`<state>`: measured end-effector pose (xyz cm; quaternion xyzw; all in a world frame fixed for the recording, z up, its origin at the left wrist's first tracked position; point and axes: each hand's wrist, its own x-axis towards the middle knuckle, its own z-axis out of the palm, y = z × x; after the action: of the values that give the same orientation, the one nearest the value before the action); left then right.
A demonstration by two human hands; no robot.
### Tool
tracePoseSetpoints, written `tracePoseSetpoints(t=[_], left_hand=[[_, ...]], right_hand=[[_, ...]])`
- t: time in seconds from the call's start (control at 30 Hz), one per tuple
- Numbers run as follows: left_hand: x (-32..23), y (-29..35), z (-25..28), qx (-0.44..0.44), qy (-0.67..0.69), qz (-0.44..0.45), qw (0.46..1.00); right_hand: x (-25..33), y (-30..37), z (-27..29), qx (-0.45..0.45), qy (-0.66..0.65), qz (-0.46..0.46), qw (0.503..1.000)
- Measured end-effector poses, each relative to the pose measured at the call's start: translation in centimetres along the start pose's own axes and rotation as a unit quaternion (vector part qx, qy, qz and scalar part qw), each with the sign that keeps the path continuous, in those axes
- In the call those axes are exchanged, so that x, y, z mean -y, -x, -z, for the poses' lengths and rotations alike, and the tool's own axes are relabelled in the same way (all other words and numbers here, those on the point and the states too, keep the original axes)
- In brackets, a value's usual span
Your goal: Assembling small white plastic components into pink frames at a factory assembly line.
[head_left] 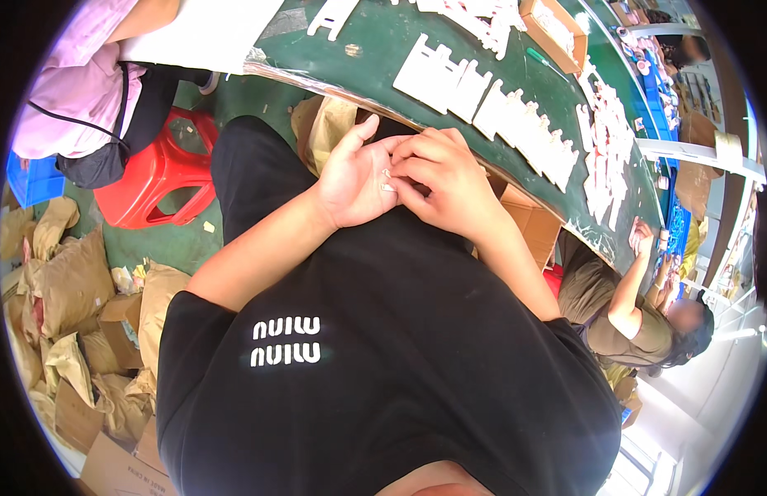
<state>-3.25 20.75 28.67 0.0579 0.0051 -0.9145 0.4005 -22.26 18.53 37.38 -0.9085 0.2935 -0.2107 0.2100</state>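
My left hand [353,179] is held palm up in front of my lap, its thumb stretched out and its fingertips partly covered by my other hand. On its palm lie tiny whitish pieces [387,187], too small for me to name. My right hand [446,177] reaches over from the right with curled fingers, thumb and fingertips meeting at those pieces. What sits between those fingertips is mostly hidden. Just beyond both hands runs the edge of a green-topped table [363,78], where white flat parts [462,87] with small tabs lie in an overlapping row.
More white parts [602,157] are heaped farther right, near a green-handled tool [549,62] and a cardboard box [557,33]. A red plastic stool [139,194] and a person in pink [77,99] are at left, above brown sacks [69,277]. Another person [640,331] works at right.
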Motion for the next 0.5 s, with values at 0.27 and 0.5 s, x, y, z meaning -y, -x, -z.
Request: tracePoseSetpoints(t=[0.27, 0.5], left_hand=[[-0.1, -0.4, 1.6, 0.095, 0.009, 0.005, 0.995], [-0.4, -0.5, 0.6, 0.01, -0.018, 0.008, 1.0]], right_hand=[[0.9, -0.5, -0.1, 0.001, 0.03, -0.03, 0.999], [-1.9, -2.5, 1.6, -0.171, 0.066, -0.037, 0.982]])
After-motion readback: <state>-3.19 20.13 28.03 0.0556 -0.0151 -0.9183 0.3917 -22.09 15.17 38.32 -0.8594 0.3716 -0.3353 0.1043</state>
